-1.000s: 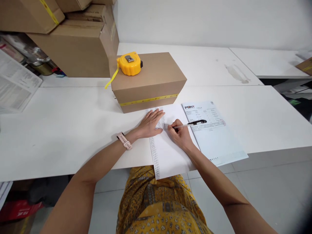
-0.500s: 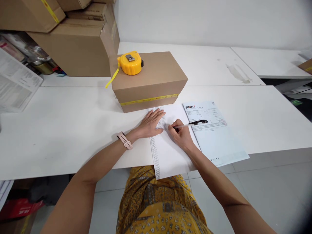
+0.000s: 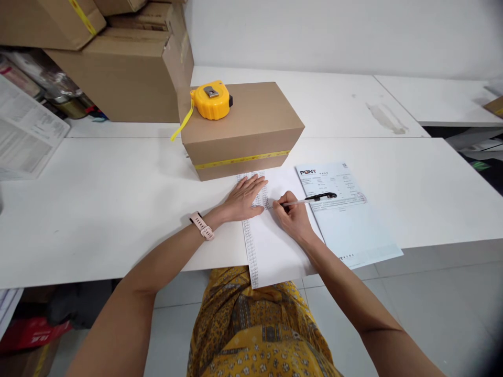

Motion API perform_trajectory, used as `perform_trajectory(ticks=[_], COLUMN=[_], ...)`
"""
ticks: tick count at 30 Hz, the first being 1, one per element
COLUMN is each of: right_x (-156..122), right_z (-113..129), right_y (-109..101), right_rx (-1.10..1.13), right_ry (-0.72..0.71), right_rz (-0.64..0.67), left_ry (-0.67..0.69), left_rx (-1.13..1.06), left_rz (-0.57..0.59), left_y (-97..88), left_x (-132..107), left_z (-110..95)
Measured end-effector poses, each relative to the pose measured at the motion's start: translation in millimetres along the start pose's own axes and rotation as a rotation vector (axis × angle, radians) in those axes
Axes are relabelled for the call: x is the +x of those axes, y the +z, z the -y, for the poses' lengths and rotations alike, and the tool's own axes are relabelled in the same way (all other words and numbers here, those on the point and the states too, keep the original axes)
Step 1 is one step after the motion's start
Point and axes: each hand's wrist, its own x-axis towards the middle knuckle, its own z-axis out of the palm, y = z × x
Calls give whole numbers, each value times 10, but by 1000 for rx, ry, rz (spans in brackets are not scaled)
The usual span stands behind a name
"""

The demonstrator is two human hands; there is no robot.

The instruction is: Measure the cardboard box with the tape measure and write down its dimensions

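Observation:
My left hand [image 3: 242, 199] lies flat, fingers stretched out, on a white sheet [image 3: 271, 246] with a printed column along its left edge. My right hand [image 3: 293, 217] is closed around a pen [image 3: 310, 199], whose tip touches the sheet beside my left fingertips. The sheet hangs over the front edge of the white table [image 3: 98, 209]. A pale blue printed form [image 3: 346, 220] lies just right of it. Behind my hands stands a closed cardboard box [image 3: 243, 128] with a yellow tape line, and a yellow tape measure [image 3: 212, 99] rests on its top left corner.
Larger cardboard boxes [image 3: 118, 68] are stacked at the back left. Printed papers [image 3: 23, 131] lie at the far left. A second white table [image 3: 432, 99] stands at the back right, with a box corner at the right edge. Grey floor tiles show below the table.
The hands and pen stay in nearly the same place on the sheet; only the camera view has shifted slightly.

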Motion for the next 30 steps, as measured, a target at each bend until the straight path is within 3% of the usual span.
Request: perform_trajectory(ticks=[30], right_x=[12], right_z=[-9], right_y=[3], right_rx=[-19], right_ry=[-15], right_rz=[-29], left_ry=[0], left_rx=[-8], left_rz=[-10], left_y=[9], left_x=[5], left_z=[4])
